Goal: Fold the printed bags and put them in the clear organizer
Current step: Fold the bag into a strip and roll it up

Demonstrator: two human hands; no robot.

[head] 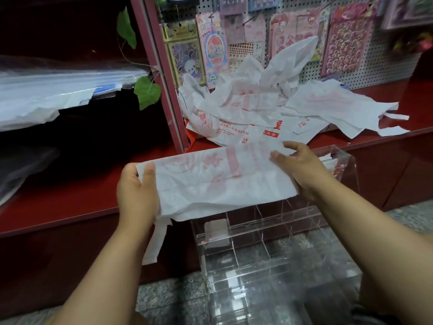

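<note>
Head view caught the folding step: the left hand (pixel 137 191) pinched the printed bag (pixel 218 181) at its left end, the right hand (pixel 302 167) supported its right end with fingers spread, above the clear organizer (pixel 269 249). Next, probably another fold before a compartment.

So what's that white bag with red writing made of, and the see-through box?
The white bag with red print looks like thin, matte plastic film: it crinkles and lets light through. The clear organizer box with dividers seems rigid, glossy acrylic, with sharp, shiny edges.
</note>
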